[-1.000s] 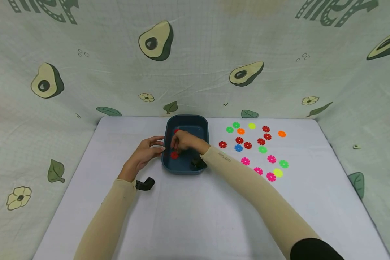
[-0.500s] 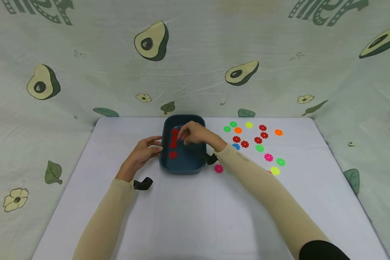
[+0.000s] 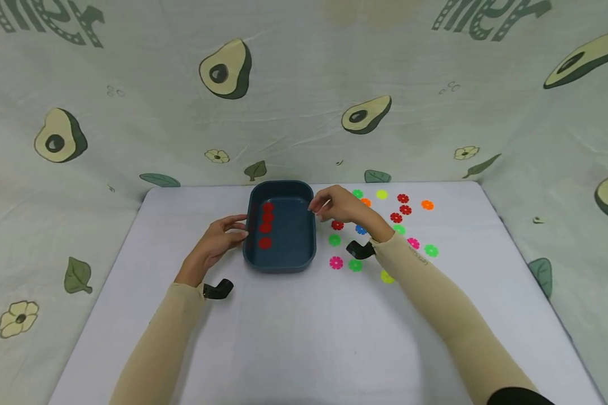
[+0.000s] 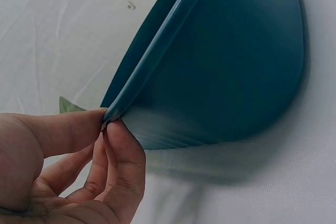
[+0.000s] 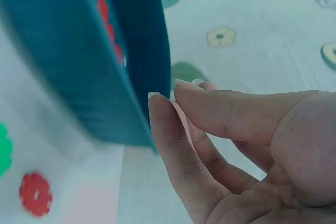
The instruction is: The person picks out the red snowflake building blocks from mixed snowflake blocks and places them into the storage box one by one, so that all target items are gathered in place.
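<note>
A dark blue rectangular bin (image 3: 280, 264) stands on the white table. In the left wrist view, my left hand (image 4: 118, 166) pinches the bin's rim (image 4: 157, 45) between thumb and fingertips. Inside the bin, several red notched discs (image 3: 265, 228) form a column along the left side. My right hand (image 3: 336, 203) hovers by the bin's right edge, its fingers loosely bent and holding nothing. Below that hand, a red disc (image 3: 337, 225) and a blue disc (image 3: 361, 229) lie on the table.
Right of the bin lie several more discs: green (image 3: 355, 265), pink (image 3: 336, 262), yellow (image 3: 387, 277), orange (image 3: 427, 205) and red (image 3: 402, 198). The right forearm covers part of this spread. A patterned cloth (image 3: 294, 112) hangs behind the table.
My right hand has come out of the bin and moved right, over its right edge, uncovering the red disc column. My left hand keeps its place at the bin's left rim.
</note>
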Motion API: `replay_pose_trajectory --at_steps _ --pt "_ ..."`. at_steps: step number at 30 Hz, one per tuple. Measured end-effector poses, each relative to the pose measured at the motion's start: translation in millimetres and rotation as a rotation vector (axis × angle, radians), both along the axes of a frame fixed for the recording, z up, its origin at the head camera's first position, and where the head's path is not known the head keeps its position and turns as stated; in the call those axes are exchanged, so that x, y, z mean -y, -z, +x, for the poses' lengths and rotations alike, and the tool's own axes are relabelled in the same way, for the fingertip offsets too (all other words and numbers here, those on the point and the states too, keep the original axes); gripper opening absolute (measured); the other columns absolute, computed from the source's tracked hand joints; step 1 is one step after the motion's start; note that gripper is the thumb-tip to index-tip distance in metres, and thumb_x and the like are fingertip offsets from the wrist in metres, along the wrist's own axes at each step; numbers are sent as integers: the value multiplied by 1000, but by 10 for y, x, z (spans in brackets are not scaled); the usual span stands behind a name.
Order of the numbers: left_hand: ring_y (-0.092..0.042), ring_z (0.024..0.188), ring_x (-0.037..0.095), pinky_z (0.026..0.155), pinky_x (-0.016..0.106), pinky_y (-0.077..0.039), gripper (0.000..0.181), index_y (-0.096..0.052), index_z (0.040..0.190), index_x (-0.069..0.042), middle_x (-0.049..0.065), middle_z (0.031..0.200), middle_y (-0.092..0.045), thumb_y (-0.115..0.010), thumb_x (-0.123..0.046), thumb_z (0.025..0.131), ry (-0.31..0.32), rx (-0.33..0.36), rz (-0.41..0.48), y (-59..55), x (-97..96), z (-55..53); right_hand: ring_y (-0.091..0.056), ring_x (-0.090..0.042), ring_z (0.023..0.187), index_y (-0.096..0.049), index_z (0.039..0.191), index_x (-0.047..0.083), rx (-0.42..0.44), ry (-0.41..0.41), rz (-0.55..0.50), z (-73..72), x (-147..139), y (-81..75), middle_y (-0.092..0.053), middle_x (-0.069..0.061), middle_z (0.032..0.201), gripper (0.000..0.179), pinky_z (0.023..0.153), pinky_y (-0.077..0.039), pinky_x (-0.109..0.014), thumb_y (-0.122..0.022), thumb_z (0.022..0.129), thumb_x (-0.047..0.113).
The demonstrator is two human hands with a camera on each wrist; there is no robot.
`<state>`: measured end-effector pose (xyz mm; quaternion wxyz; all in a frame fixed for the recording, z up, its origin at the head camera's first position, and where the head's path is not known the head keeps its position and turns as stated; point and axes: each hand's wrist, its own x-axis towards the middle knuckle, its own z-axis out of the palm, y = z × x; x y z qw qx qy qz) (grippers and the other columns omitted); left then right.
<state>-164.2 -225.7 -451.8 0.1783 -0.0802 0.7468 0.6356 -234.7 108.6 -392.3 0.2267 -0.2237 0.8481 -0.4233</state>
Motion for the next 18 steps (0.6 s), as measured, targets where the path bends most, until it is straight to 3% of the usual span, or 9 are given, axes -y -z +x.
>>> replay_pose_trajectory --at_steps 13,18 --pt "-62 87 7 81 21 -56 61 -41 160 0 22 138 -49 -62 2 104 9 -6 4 -12 -12 9 -69 -36 109 -69 126 -9 25 162 58 50 -548 236 -67 -24 123 30 93 -60 -39 -72 97 -5" --pt "-62 86 7 81 21 -56 61 -41 160 0 20 135 -50 -62 2 104 11 -6 8 -19 -17 10 -70 -36 112 -69 127 -7 52 195 73 25 -672 404 -67 -24 125 29 97 -59 -41 -69 98 -5"
